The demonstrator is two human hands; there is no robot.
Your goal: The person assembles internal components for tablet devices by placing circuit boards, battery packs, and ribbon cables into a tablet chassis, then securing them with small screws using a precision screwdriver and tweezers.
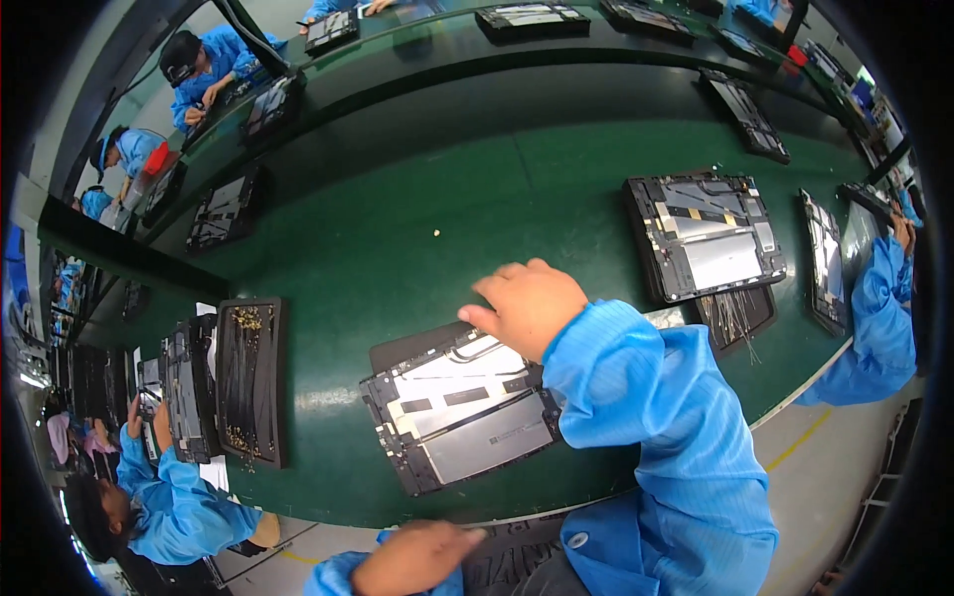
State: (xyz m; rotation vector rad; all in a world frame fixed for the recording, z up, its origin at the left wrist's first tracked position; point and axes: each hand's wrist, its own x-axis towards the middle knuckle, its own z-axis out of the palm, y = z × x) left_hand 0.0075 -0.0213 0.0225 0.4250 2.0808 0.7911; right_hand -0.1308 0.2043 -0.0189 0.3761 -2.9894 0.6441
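An opened tablet (467, 412) lies on the green bench in front of me, its inside facing up with a grey battery and silver plates. Under its far edge shows a dark foam tray (397, 350). My right hand (532, 310) is over the tablet's far right part, thumb and fingers apart, with nothing seen in it. The sleeve covers the tablet's right corner. Below the bench's near edge, by my lap, is my left hand (422, 558). Its thumb points right, and its other fingers are mostly hidden.
A black tray (253, 382) of small gold parts and dark strips stands left. On the right, another opened tablet (706, 238) rests over a tray of thin wires (735, 316). Co-workers in blue sit at left (184, 512) and right (879, 318). A dark rail (447, 79) spans the back.
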